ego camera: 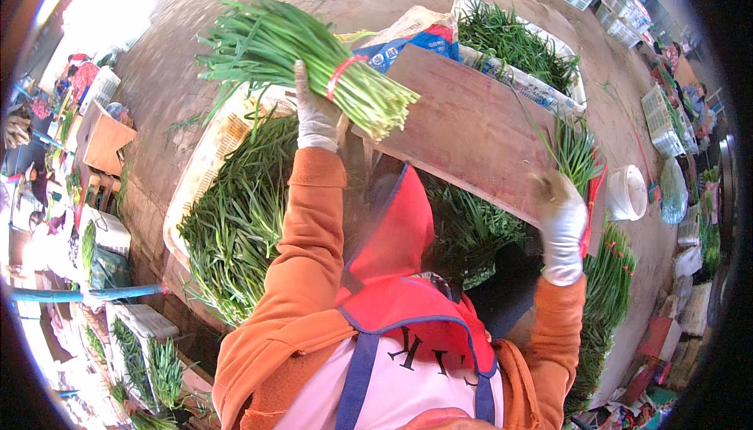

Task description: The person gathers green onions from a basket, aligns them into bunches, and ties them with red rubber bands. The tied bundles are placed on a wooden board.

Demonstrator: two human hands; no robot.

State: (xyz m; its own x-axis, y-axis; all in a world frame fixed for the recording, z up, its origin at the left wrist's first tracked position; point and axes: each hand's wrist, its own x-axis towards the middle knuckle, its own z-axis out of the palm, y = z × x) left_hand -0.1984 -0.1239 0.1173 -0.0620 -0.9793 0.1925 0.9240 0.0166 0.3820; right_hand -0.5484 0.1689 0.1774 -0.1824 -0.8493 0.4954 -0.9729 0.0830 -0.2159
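Note:
A thick bundle of garlic chives is raised above the left end of a brown board, with my gloved left hand gripping it from below near the stems. A red band wraps the bundle, whose pale cut ends face right. My gloved right hand is blurred at the board's right edge. Beside its fingers lie a smaller bunch of chives and several red ties. Blur hides whether those fingers hold anything.
Loose chives fill a pale plastic crate at my left. Another full crate stands beyond the board. On the right are a white bucket and stacked banded bundles. People sit farther off at both sides.

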